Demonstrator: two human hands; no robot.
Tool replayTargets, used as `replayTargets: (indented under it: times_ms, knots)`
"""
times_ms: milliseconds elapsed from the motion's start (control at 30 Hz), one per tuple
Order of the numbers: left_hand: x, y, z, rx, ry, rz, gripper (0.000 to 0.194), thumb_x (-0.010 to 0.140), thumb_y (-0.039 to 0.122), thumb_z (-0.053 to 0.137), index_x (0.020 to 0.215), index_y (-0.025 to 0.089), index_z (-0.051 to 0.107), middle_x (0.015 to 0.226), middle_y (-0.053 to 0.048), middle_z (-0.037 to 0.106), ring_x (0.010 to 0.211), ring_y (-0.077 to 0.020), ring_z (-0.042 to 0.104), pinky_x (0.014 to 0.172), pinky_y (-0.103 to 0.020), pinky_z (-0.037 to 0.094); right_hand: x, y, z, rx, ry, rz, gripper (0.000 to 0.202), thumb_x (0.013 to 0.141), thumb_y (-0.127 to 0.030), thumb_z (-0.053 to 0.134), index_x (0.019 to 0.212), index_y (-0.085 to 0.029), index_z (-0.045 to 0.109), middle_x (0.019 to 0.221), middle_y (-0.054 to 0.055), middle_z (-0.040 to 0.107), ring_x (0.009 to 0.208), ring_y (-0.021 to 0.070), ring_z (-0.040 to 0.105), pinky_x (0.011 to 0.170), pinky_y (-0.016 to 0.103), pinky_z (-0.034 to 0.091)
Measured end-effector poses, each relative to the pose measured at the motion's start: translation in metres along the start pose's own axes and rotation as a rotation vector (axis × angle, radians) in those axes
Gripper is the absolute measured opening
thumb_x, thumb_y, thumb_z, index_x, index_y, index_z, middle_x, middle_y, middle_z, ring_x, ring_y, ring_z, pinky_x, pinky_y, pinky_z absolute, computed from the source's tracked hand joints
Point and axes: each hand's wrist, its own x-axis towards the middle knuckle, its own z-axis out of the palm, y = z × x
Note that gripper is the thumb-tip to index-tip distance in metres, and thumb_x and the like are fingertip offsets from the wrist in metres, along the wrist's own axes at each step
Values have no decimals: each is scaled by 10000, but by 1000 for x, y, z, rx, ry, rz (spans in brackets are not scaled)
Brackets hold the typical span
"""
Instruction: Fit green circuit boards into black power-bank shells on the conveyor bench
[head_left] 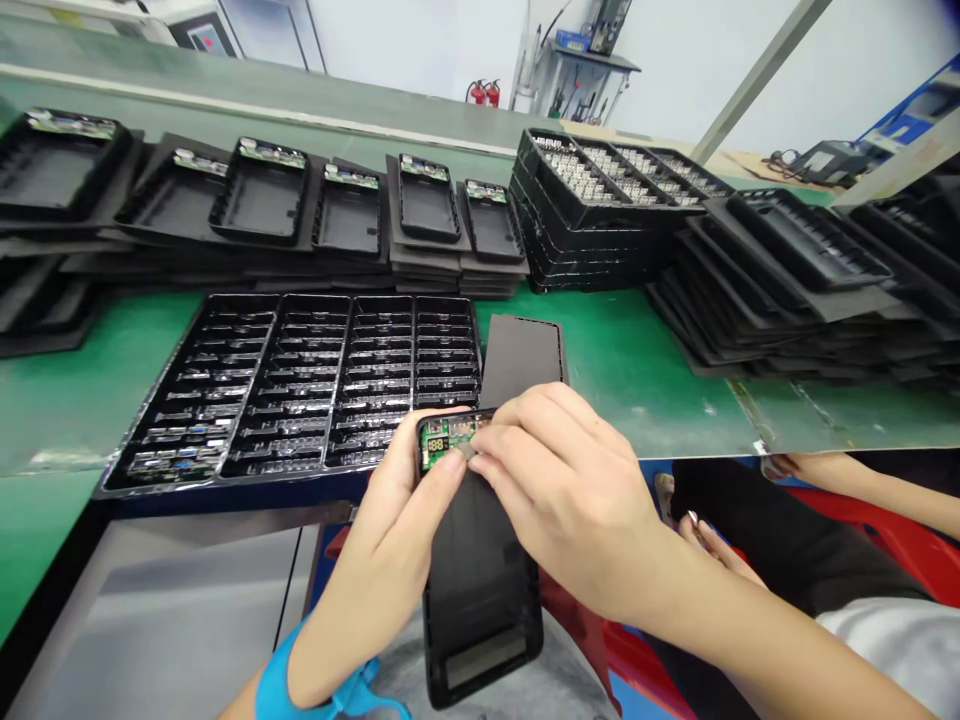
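Note:
My left hand (pixel 409 500) is closed round the upper left side of a black plastic case (pixel 480 590), shaped like a power bank shell, tilted over my lap. At the top end of the case sits a green circuit board (pixel 433 445) with a small digit display. My right hand (pixel 562 470) reaches across from the right, thumb and fingers pinched at the board on a small grey piece (pixel 466 449). My left thumb touches that piece too. The fingers hide the right part of the board. Just beyond the case lies a dark flat sheet (pixel 523 358).
A black compartment tray (pixel 300 385) with several boards in its near left slots stands left. Behind are open cases with boards (pixel 262 190) on dark sheets, stacked trays (pixel 592 220) of small parts, and piled cases (pixel 795 270) at right. A co-worker's hands (pixel 712 545) show at lower right.

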Motion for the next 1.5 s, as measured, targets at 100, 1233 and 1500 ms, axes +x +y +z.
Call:
replayTargets:
  times_ms: [100, 1233, 1500]
  knots:
    - [1, 1, 0, 32, 15, 10, 276, 900, 335, 467, 1174, 316, 492, 1263, 54, 537, 1197, -159, 443, 989, -275, 376, -2, 2, 3, 37, 78, 3, 157, 816, -47, 534, 746, -94, 666, 718, 75, 610, 693, 168, 523, 643, 313, 475]
    - [1, 5, -5, 305, 40, 124, 239, 905, 347, 426, 1138, 342, 480, 1076, 42, 551, 1004, -125, 509, 868, -192, 373, -5, -1, 6, 132, 150, 72, 136, 833, -104, 553, 735, -159, 629, 720, 49, 599, 719, 161, 512, 650, 307, 478]
    - [-2, 1, -5, 105, 75, 40, 256, 886, 356, 461, 1139, 328, 481, 1204, 18, 557, 1103, -184, 529, 988, -317, 361, -22, 1, 16, 491, 316, 496, 302, 733, -209, 668, 1011, -206, 551, 929, 46, 561, 802, 168, 556, 680, 317, 500]
